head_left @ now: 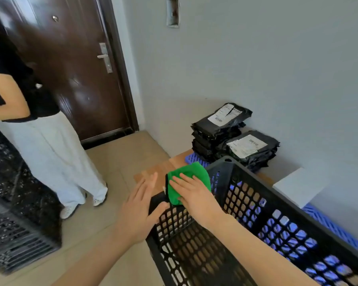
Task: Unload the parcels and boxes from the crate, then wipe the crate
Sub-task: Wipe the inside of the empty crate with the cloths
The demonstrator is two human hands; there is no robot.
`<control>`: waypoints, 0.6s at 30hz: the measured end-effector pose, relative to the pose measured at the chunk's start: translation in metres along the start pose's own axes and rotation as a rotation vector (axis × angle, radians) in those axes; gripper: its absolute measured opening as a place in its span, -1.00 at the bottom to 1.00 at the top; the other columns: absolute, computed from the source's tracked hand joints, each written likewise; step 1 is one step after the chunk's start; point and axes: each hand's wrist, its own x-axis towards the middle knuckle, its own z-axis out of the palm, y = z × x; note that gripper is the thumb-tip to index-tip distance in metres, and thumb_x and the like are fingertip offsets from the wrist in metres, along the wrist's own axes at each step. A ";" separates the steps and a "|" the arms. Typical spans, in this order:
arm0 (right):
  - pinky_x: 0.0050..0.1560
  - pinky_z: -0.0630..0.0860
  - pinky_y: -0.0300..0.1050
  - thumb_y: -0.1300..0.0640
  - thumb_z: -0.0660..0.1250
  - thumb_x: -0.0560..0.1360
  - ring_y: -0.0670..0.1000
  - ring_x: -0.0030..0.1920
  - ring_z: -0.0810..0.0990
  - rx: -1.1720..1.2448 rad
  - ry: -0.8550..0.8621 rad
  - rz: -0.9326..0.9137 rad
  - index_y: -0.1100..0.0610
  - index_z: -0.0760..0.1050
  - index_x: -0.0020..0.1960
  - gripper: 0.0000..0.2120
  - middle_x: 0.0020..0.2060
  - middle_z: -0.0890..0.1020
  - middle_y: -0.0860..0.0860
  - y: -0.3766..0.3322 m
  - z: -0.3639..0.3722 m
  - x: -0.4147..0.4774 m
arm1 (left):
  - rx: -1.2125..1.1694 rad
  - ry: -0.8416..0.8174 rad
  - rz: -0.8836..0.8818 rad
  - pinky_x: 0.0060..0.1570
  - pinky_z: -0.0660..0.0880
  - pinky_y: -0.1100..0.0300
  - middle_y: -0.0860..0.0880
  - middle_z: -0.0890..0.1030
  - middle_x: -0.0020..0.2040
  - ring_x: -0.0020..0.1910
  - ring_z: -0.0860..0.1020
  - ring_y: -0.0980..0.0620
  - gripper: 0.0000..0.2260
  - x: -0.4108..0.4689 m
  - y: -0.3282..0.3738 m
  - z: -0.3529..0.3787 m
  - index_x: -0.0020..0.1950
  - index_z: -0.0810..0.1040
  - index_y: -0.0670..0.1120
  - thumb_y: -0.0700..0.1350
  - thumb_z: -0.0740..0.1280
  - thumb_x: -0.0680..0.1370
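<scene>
A black perforated plastic crate [254, 205] fills the lower right, with nothing visible inside it. My right hand [191, 195] presses a green cloth [189, 180] flat against the crate's near-left rim, palm down on the cloth. My left hand [142, 209] holds the outer side of that same rim, fingers stretched out and thumb on the edge. Two stacks of black parcels [219, 129] with white labels lie by the wall beyond the crate, the right stack [254, 147] lower. A white box [300, 186] sits to the right of the crate.
Another person in a black top and white trousers [50, 153] stands at the left before a dark brown door [79, 65]. Stacked black crates [15, 213] stand at the far left. Blue plastic pallets [331, 226] lie under the parcels and the box.
</scene>
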 end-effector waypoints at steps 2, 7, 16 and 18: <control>0.28 0.39 0.06 0.11 0.38 0.41 0.02 0.29 0.51 0.003 0.041 -0.089 0.04 0.50 0.31 -0.54 0.27 0.56 -0.04 -0.023 0.009 -0.002 | 0.051 0.059 0.024 0.53 0.09 -0.08 0.16 -0.02 0.60 0.57 -0.09 0.15 -0.34 -0.004 0.000 0.002 0.55 -0.22 0.25 0.45 -0.16 0.52; 0.38 0.30 0.00 0.04 0.10 0.49 -0.03 0.37 0.42 -0.021 0.005 -0.159 0.01 0.40 0.39 -0.53 0.35 0.48 -0.07 -0.029 0.021 -0.002 | 0.165 0.082 0.076 0.52 0.08 -0.06 0.11 0.03 0.61 0.58 -0.11 0.13 -0.35 -0.009 0.002 0.000 0.59 -0.11 0.18 0.39 -0.10 0.56; 0.49 -0.09 -0.05 0.07 0.16 0.61 -0.03 0.53 0.06 -0.244 -0.048 0.161 -0.01 0.01 0.55 -0.43 0.53 0.10 -0.05 0.105 -0.031 -0.008 | 0.294 -0.015 0.004 0.44 -0.24 0.13 0.24 -0.19 0.56 0.50 -0.34 0.24 -0.42 -0.007 0.007 -0.002 0.46 -0.37 0.36 0.43 -0.26 0.50; 0.50 -0.04 -0.02 0.05 0.18 0.61 -0.04 0.53 0.09 -0.278 -0.082 0.200 -0.01 0.06 0.55 -0.44 0.53 0.16 -0.05 0.113 -0.032 -0.003 | 0.292 -0.012 -0.002 0.44 -0.23 0.13 0.25 -0.17 0.54 0.49 -0.32 0.24 -0.43 -0.007 0.008 -0.002 0.46 -0.36 0.37 0.42 -0.25 0.50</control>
